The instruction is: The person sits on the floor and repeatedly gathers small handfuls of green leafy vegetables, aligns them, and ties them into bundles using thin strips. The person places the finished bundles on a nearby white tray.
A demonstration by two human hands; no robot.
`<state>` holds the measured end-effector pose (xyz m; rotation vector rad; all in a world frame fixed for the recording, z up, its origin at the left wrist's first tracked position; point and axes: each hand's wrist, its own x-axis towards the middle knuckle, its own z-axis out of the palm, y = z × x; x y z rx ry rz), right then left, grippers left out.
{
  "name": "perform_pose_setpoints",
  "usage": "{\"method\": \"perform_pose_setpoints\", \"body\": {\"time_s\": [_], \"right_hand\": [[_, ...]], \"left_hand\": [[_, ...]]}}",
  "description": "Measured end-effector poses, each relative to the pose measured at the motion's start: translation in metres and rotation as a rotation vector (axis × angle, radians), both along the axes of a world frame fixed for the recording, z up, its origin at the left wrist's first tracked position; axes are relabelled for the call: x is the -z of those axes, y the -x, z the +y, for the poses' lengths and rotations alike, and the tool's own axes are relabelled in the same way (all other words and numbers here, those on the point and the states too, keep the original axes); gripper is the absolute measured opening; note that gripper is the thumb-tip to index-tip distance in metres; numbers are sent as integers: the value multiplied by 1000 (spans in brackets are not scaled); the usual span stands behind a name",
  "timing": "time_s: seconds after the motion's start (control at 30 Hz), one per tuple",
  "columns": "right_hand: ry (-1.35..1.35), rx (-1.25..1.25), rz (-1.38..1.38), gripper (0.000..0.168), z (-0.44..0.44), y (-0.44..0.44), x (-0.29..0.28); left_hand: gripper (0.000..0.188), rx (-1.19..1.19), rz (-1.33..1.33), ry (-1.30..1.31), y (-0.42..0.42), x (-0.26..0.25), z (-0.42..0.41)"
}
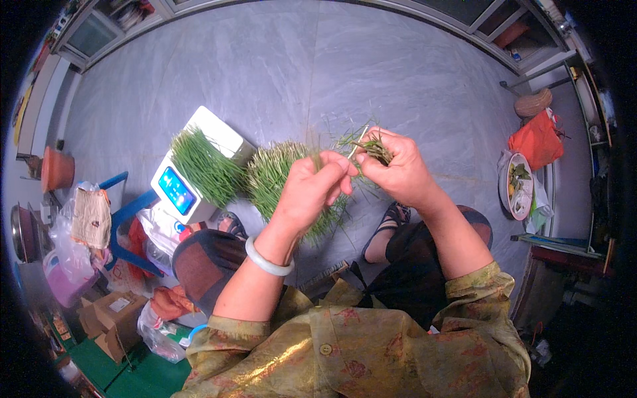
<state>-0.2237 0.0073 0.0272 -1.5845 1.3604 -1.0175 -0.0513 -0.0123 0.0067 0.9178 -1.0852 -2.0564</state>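
Observation:
My right hand (398,161) is closed around a small bunch of brownish-green wilted stalks (375,149). One pale stalk (357,143) stands out between its thumb and forefinger. Close beside it, my left hand (318,186) has thumb and forefinger together; a faint blur rises above them, and whether they pinch a stalk is unclear. Below and behind the left hand, a large pile of thin green chive-like stalks (271,171) lies on the floor, pale ends away from me. A second bundle of green stalks (206,166) rests on a white box (214,132).
A lit phone (173,190) lies on the box's near end. Loose green bits (348,142) litter the grey tiled floor (239,64). A blue-framed stool (132,204) and a cardboard box (114,318) stand left. At right are a basin (503,191) and a red bag (537,139).

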Motion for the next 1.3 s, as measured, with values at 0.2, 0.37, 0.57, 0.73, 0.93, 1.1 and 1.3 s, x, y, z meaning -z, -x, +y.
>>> {"method": "perform_pose_setpoints", "body": {"time_s": [0.2, 0.37, 0.57, 0.73, 0.93, 1.1, 1.3], "right_hand": [[39, -36, 43, 10, -1, -1, -4], [22, -69, 133, 17, -1, 2, -5], [35, -115, 139, 16, 0, 3, -8], [-8, -113, 124, 6, -1, 6, -10], [15, -119, 239, 10, -2, 11, -7], [30, -65, 217, 7, -4, 16, -7], [-31, 68, 236, 5, -6, 23, 1]], "left_hand": [[18, -4, -39, 10, 0, -4, 0], [18, 1, -11, 4, -1, -2, 0], [19, 4, 81, -31, 1, 0, -1], [19, 1, 157, -122, -3, -2, 1], [22, 19, 244, -154, -4, -3, 3], [31, 44, 312, -195, -8, -7, 2], [34, 12, 270, -206, -8, -13, 2]]}}
